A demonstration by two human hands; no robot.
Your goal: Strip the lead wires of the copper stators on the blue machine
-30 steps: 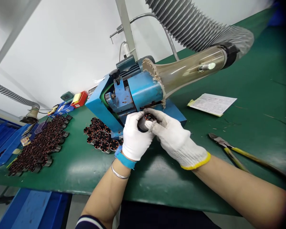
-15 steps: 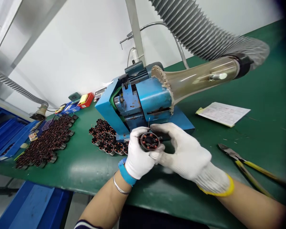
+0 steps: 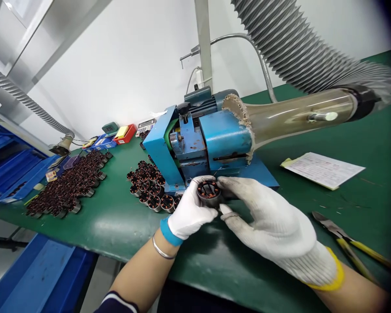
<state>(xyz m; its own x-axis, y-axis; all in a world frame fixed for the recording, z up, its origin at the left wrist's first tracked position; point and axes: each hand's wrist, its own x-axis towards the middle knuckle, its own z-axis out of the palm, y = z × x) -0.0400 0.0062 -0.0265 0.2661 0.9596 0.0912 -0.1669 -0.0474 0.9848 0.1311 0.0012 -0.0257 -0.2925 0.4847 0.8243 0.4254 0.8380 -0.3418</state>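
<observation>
In the head view my left hand (image 3: 190, 213), in a white glove, is closed around a motor stator (image 3: 209, 191). The stator is a short metal ring with copper windings and a dark slotted face turned up towards me. Thin wire ends stick out near its rim. My right hand (image 3: 267, 221), in a white glove with a yellow cuff, curves by the stator's right side. Its thumb and fingers are apart, with the tips close to the rim; whether they touch it I cannot tell. Just behind both hands stands a blue machine (image 3: 226, 139) with a slot in its cover.
More stators (image 3: 154, 202) stand grouped left of the machine, and a large batch of stators (image 3: 70, 184) covers the bench further left. Yellow-handled cutters (image 3: 342, 237) and a paper sheet (image 3: 326, 169) lie on the right. A clear duct (image 3: 286, 119) joins a grey hose (image 3: 280, 48).
My right thumb has come away from the stator's lower side, and the right fingers have spread. The stator is tipped differently in my left hand. The whole view has shifted slightly.
</observation>
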